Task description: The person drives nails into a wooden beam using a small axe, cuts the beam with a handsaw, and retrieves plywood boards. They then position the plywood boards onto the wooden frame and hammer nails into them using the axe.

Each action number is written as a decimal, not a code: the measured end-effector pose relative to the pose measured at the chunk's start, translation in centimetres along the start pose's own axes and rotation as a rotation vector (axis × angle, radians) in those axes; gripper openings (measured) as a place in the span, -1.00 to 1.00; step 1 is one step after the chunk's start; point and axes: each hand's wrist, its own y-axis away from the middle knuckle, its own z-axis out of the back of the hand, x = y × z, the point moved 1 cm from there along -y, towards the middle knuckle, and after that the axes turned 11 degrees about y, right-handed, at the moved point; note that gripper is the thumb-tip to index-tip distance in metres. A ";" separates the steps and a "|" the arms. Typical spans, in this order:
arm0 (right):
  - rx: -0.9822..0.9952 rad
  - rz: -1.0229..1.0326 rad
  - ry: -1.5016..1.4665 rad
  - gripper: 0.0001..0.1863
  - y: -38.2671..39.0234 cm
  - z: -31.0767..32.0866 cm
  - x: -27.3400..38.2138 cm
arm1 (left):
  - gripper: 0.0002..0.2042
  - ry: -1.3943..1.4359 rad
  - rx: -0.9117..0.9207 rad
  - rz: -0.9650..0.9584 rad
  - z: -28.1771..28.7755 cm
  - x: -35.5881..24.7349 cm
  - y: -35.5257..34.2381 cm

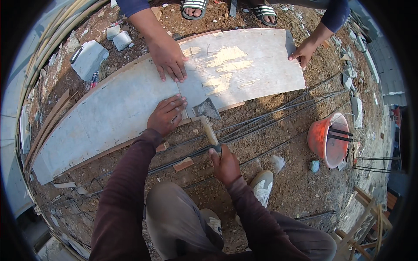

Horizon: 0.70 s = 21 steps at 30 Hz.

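An orange-red plastic bucket (317, 141) with dark bars (341, 134) across its mouth sits on the brown soil (300, 195), a small turquoise object (314, 165) just beside it. Thin steel rods (189, 155) run diagonally past a reddish brick fragment (183, 164). At upper left, a large whitish block (90, 60) lies near a smaller one (122, 40); wooden strips (370, 213) are heaped at lower right.
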 end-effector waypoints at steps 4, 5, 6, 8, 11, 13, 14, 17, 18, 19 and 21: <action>-0.251 0.056 -0.222 -0.68 -0.4 0.2 0.0 | -0.59 0.048 -0.019 -0.014 0.0 0.0 0.1; -0.172 0.032 -0.157 -0.67 -0.4 0.3 -0.3 | -0.59 0.021 -0.003 -0.010 0.0 -0.1 0.2; -0.271 0.029 -0.145 -0.67 -0.6 0.6 -0.4 | -0.59 -0.025 0.022 -0.005 0.0 0.0 0.0; -0.202 0.154 -0.071 -0.67 -0.6 1.0 -0.7 | -0.59 0.009 -0.001 -0.021 0.0 -0.1 0.0; -0.066 -0.116 -0.812 -0.65 -0.3 1.0 -1.1 | -0.60 0.016 -0.063 0.044 -0.1 -0.2 0.1; -0.144 -0.092 -1.050 -0.64 -0.2 0.5 -0.8 | -0.61 -0.001 -0.126 0.090 -0.2 -0.1 0.1; -0.319 -0.093 -1.298 -0.63 -0.1 0.4 -0.7 | -0.61 -0.009 -0.132 0.094 -0.2 -0.1 0.1; -0.212 -0.154 -1.223 -0.61 -0.2 -1.0 0.2 | -0.61 -0.028 -0.139 0.097 -0.2 -0.1 0.1; -0.042 -0.125 -1.077 -0.61 -0.1 -1.4 0.5 | -0.60 -0.031 -0.115 0.117 -0.1 -0.1 0.0; 0.248 0.012 -0.754 -0.62 -0.2 -1.7 0.8 | -0.60 -0.030 -0.145 0.088 0.0 -0.1 0.0; 0.187 -0.065 -0.745 -0.64 -0.3 -1.8 0.5 | -0.59 -0.019 -0.113 0.117 0.1 0.0 -0.1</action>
